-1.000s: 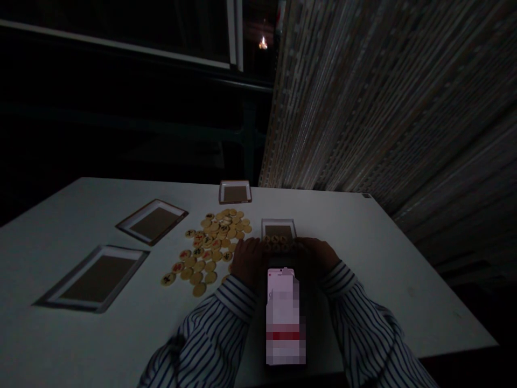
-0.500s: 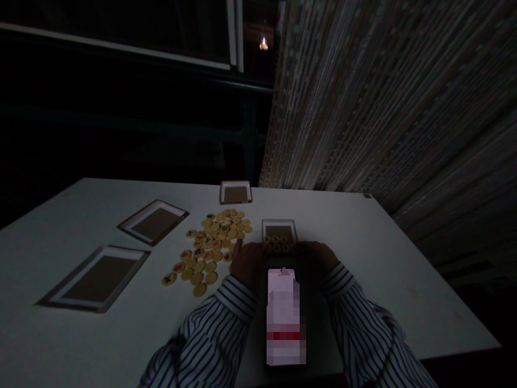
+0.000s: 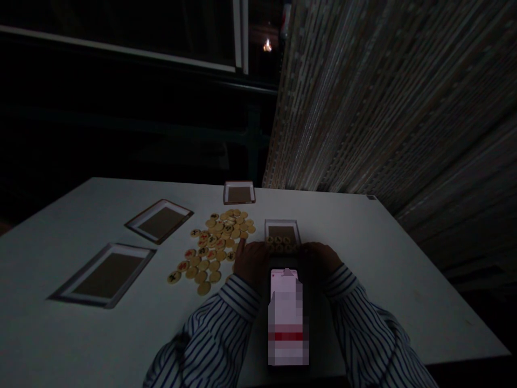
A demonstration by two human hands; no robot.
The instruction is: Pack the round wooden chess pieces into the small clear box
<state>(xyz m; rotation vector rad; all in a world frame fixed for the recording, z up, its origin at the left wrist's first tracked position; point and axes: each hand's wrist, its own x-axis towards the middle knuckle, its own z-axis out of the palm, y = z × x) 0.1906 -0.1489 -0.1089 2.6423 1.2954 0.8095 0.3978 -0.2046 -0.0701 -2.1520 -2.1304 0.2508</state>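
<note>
A small shallow tray (image 3: 281, 222) stands in front of me, with several round Chinese chess pieces (image 3: 278, 241) lined up in rows at its near end. My left hand (image 3: 251, 263) is at the tray's near left corner, closed against it, with one finger sticking up beside the loose pieces. At the near right corner my right hand (image 3: 323, 257) is bent inward, its fingertips on the tray's edge. Darkness hides the fingertips in part. To the left lies a spread of loose chess pieces (image 3: 220, 231), some with red or black characters showing, others plain side up.
A lit phone (image 3: 286, 307) lies between my forearms. Three more shallow trays stand on the white table (image 3: 363, 302): one at the back (image 3: 239, 193), two at the left (image 3: 160, 221). A string curtain (image 3: 343, 108) hangs behind the table's right side.
The view has shifted slightly, so everything sits a little further right in the picture. Both hands stay at the tray, and the pieces look the same.
</note>
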